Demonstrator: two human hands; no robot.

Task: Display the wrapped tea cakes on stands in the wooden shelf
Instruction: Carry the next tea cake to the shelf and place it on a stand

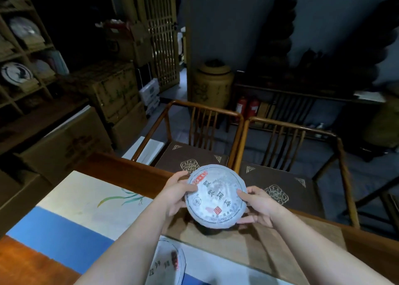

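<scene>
I hold a round tea cake [216, 196] in white paper with black characters and red stamps, face up above the table's far edge. My left hand [177, 193] grips its left rim, thumb on top. On the right rim my right hand [258, 206] grips too, thumb on the face and fingers beneath. A second wrapped tea cake [168, 263] lies on the table near me, partly cut off by my left forearm. The wooden shelf [19, 53] stands at the far left, with wrapped cakes propped on stands [16, 73] in its compartments.
The wooden table [129, 172] carries a white and blue painted cloth [82, 200]. Two wooden chairs [200, 133] with dark cushions stand beyond the table. Cardboard boxes [114, 90] are stacked between the shelf and the chairs. A large ceramic jar [212, 81] and red fire extinguishers [247, 107] stand behind.
</scene>
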